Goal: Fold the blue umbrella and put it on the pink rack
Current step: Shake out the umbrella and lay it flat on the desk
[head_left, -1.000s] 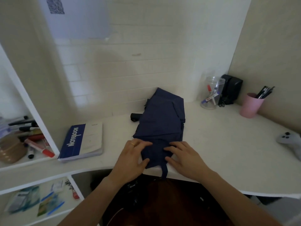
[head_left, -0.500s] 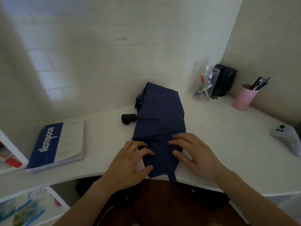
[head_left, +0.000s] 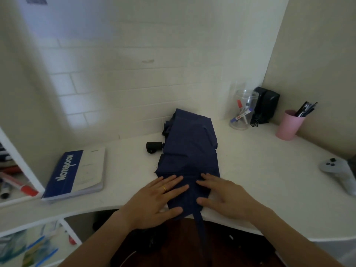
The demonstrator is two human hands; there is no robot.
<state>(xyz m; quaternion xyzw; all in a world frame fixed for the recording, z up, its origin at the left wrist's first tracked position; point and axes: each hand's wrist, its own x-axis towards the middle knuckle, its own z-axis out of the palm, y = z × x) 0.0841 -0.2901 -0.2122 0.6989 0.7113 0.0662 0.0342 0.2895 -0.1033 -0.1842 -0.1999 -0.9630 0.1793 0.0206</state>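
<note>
Pressing with spread fingers, left hand (head_left: 154, 201) and right hand (head_left: 225, 199) flatten the dark blue fabric umbrella (head_left: 189, 160) at lower centre, holding its folds on the white table (head_left: 269, 170).

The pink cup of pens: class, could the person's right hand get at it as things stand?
Probably yes. The right hand lies flat on the blue umbrella, and only bare desk shows between it and the pink cup.
</note>
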